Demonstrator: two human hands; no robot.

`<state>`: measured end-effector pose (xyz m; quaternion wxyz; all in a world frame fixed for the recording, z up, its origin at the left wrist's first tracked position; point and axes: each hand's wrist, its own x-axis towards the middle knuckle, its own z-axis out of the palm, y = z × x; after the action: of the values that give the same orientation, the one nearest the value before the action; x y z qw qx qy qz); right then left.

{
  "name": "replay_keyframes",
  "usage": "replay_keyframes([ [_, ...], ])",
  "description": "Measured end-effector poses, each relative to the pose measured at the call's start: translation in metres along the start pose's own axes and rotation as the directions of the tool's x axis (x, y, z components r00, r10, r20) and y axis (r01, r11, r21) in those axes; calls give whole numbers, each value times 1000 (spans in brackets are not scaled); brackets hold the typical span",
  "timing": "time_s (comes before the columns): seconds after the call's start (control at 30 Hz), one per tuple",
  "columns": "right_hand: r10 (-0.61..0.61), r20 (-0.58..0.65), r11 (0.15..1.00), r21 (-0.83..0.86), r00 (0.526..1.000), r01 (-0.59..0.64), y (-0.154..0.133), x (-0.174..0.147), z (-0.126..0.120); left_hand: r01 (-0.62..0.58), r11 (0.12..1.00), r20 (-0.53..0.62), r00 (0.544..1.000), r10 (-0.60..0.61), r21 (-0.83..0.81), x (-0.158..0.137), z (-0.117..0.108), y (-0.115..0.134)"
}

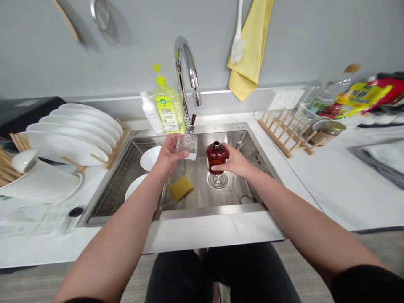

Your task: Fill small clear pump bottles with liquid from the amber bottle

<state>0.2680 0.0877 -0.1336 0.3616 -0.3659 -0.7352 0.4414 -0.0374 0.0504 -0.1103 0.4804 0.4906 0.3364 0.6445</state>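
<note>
Over the steel sink (208,208), my left hand (168,158) grips a clear, square-sided container (188,146) by its left side. A little liquid seems to lie in it, though the clear walls make that hard to tell. My right hand (233,160) is wrapped round a red-brown glass bottle (216,153) with a short, uncapped neck. Some liquid shows inside the bottle, which is upright above the drain (217,181). The bottle and the container are apart, roughly level with each other. Below them a yellow sponge (181,188) lies on the sink floor.
White bowls (150,158) sit in a wire rack at the sink's left. Behind stand a faucet (186,67), a dish soap bottle (168,107) and a white bottle (151,112). Plates (69,143) fill a wooden rack on the left; another wooden rack (285,132) stands right.
</note>
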Motion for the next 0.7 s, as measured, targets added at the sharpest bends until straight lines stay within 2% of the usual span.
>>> replay_keyframes([
  [0.17, -23, 1, 998, -53, 1000, 23, -3, 0, 0, -4, 999, 32, 999, 3, 50, -2, 2, -3],
  [0.53, -2, 49, 1000, -12, 999, 3, -4, -2, 2, -19, 992, 56, 998, 12, 127, -4, 4, -10],
  [0.7, -4, 41, 999, -37, 999, 6, -6, -2, 2, -29, 990, 29, 999, 25, 141, -5, 6, -8],
])
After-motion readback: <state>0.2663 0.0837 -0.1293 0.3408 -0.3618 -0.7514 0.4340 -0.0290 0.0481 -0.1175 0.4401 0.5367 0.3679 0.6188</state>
